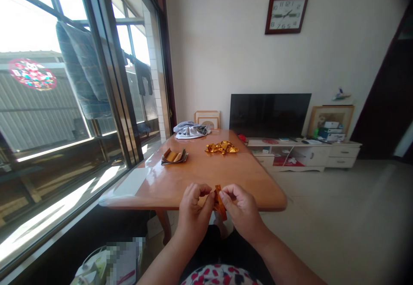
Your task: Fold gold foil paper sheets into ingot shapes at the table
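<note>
My left hand (194, 208) and my right hand (241, 210) hover just above the near edge of a polished wooden table (196, 179). Both pinch a narrow, folded strip of orange-gold foil (220, 203) between fingers and thumbs. Part of the strip is hidden by my fingers. Farther up the table lies a crumpled heap of gold foil (222, 148). To its left is a small stack of gold and brown paper strips (174, 156). A crumpled grey-and-white cloth (191, 130) lies at the far end.
Tall windows (71, 104) run along the table's left side. Picture frames (207, 119) lean behind the table's far end. A black television (269, 114) stands on a low white cabinet (303, 155) with small items on top. A tiled floor (325, 207) lies to the right.
</note>
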`<state>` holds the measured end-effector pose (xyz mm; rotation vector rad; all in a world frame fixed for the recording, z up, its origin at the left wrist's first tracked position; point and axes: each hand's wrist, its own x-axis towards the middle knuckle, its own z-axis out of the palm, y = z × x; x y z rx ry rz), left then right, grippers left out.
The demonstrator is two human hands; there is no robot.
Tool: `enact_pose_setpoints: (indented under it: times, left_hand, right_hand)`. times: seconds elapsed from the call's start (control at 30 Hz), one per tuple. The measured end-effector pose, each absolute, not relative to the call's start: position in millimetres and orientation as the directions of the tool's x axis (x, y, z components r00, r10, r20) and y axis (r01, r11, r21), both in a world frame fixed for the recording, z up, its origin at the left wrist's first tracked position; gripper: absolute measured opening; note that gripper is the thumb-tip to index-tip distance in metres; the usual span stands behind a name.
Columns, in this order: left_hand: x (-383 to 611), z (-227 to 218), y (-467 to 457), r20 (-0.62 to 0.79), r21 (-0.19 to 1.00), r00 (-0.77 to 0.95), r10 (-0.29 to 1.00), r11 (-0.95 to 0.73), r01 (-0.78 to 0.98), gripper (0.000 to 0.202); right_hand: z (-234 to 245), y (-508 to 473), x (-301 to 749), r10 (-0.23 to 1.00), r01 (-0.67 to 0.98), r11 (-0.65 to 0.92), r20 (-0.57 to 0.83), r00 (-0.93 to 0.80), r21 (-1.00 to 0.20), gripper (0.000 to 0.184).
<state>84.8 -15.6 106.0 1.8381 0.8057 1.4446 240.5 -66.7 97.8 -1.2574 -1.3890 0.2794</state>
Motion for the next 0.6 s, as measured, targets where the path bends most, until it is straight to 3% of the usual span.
enact_pose_setpoints:
  times: [0.27,0.6]
  left_hand:
    - [89.8,111.1,-22.7,0.629,0.753,0.2,0.751,-0.653,0.086,0.014]
    - [93.8,109.8,-19.1,0.516,0.853,0.19,0.835,-0.522,-0.026,0.012]
  right_hand:
    - [100.5,-68.3,236.7,0.686,0.622,0.408,0.674,0.273,-0.668,0.019]
    - [101.4,-70.6,235.9,0.636,0.695,0.397,0.726,0.263,-0.599,0.014]
